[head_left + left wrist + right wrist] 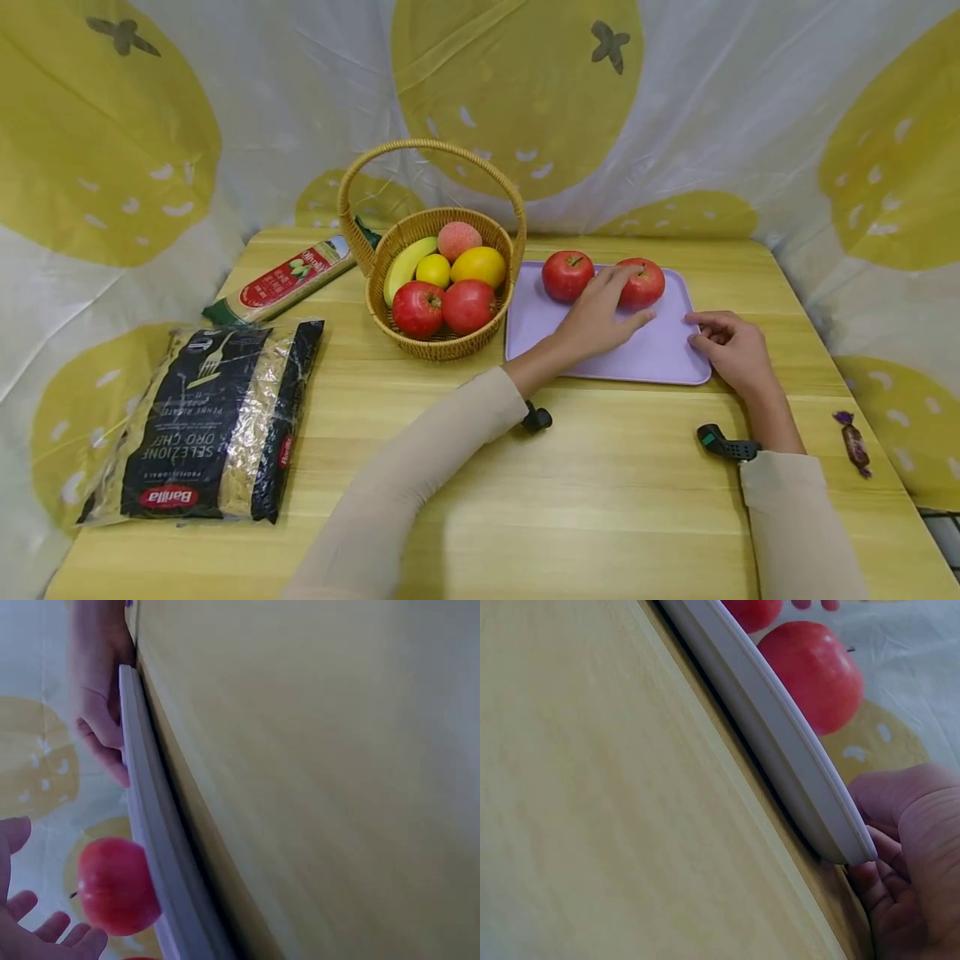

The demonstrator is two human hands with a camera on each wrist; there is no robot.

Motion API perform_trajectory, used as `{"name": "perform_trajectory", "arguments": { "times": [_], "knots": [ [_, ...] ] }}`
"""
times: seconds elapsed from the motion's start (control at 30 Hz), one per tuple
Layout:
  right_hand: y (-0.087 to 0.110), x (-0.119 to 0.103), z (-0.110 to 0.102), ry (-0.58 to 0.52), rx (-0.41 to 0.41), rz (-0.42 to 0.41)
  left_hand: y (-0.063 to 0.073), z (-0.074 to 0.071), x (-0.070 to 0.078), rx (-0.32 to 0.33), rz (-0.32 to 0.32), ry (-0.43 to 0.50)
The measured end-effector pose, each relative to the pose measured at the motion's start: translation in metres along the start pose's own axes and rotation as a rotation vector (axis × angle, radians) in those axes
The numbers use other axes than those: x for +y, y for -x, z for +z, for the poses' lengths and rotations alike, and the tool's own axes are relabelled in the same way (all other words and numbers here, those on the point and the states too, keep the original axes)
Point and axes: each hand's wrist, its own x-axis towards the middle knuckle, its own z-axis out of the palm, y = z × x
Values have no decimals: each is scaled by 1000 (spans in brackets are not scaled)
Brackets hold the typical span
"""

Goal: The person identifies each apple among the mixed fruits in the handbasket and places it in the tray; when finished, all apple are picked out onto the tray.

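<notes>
The tray (637, 354) lies on the counter (600, 483) with its long axis from left to right, and two apples sit on its far half. The left hand (596, 321) is nearer to them: the right apple (645, 286) lies just ahead, between its thumb and fingers, and the left apple (566, 277) is beside it. Its fingers are spread loosely and grasp nothing; whether they touch the fruit, I cannot tell. The right hand (735, 350), with bent fingers and thumb, holds the tray's right edge.
</notes>
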Motion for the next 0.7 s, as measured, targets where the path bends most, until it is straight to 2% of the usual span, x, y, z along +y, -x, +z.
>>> {"name": "perform_trajectory", "arguments": {
  "times": [0.2, 0.33, 0.43, 0.57, 0.7],
  "knots": [
    [3, 0, 3, 9, 9, -5, 24, -35, 0, -37, 58, 65],
    [4, 1, 5, 11, -6, 5, 38, -67, 2, -38, 61, 92],
    [4, 1, 6, 11, -22, 15, 49, -93, 2, -15, 51, 84],
    [2, 0, 5, 23, -18, 29, 64, -123, -8, 23, 47, 82],
    [0, 0, 3, 34, -13, 46, 77, -154, -24, 38, 53, 37]
  ]
}}
